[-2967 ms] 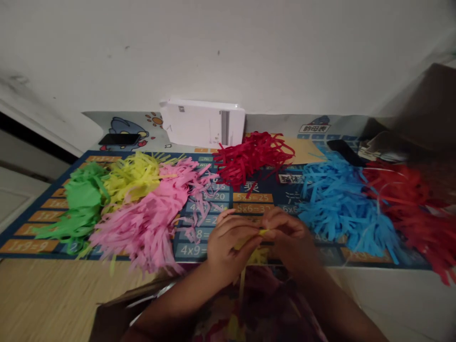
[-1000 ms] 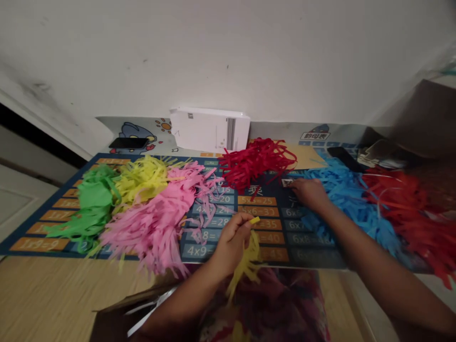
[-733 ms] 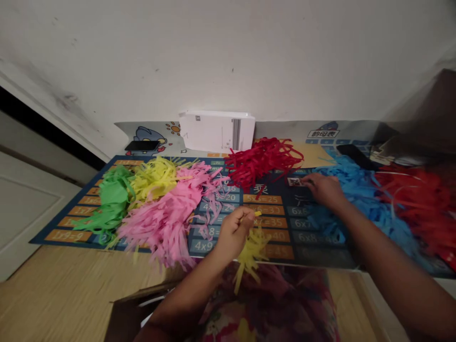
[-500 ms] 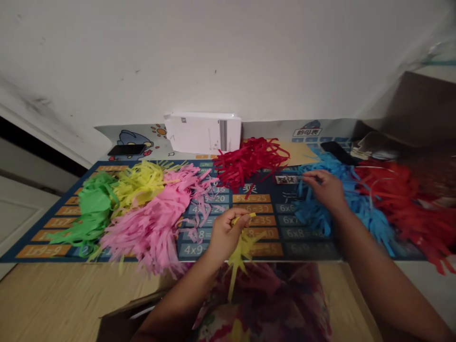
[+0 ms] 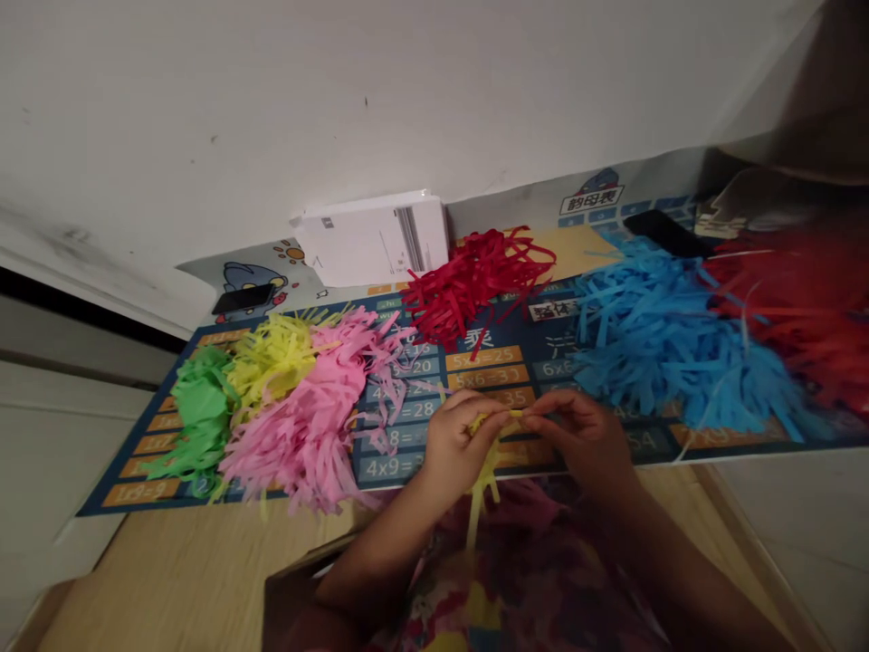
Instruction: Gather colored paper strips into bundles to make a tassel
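My left hand (image 5: 468,439) is closed on a yellow fringed paper tassel (image 5: 485,475), whose strips hang below the fingers over the table's front edge. The fingertips of my right hand (image 5: 577,430) pinch at the short yellow end that sticks out past my left thumb; the two hands almost meet there. Whether a thin thread is also between the right fingers is too small to tell. Beyond the hands lies a heap of dark red paper strips (image 5: 468,285). A heap of blue fringed paper (image 5: 665,335) spreads to the right of my right hand.
On the left lie pink fringed paper (image 5: 312,421), yellow fringed paper (image 5: 275,353) and green fringed paper (image 5: 200,398). More red paper (image 5: 807,308) is at the far right. A white box (image 5: 373,240) leans at the wall. Dark phones (image 5: 244,299) rest on the printed mat (image 5: 400,466).
My right hand has moved from beside the blue heap to the yellow tassel in my left hand. My left hand has kept its hold. The camera view has tilted and shifted.
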{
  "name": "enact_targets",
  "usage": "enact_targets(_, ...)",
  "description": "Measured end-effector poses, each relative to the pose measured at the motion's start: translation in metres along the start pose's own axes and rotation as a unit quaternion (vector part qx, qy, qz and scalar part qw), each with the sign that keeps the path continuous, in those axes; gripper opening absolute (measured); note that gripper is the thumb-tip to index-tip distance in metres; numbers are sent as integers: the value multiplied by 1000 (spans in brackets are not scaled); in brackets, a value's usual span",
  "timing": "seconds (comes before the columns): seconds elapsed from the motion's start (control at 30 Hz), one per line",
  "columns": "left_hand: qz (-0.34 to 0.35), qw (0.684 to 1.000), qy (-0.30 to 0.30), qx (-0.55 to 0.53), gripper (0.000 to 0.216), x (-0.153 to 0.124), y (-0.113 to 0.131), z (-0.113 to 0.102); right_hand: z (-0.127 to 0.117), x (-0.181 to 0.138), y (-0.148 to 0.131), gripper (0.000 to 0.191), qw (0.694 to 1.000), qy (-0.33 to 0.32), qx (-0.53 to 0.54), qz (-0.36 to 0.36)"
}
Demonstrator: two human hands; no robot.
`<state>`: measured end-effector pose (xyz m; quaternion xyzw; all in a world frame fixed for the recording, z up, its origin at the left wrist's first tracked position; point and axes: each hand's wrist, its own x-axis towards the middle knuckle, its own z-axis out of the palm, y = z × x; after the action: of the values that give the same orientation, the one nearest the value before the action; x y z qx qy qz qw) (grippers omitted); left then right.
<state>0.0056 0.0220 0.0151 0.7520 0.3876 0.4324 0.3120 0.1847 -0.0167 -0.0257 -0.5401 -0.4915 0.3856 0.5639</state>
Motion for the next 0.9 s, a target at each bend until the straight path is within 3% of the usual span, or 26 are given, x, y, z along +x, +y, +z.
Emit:
enact_targets(0.33,97,989,-92,58,17,1,1,-16,-9,2,-18,10,979,-33,-161,-119)
enact_targets(0.63,69,993,-94,29,10,2,0,-14,-11,4,-25,8,969,-82,-177,-148)
enact_targets(0.73,41,994,-103,4,18,4,-4,-17,-9,3,-25,9,974,-112,-150,-124)
enact_targets(0.9,-23,993,-107,-34,20,5,-5,-22,-9,2,-27,16,985,-159,-66,24)
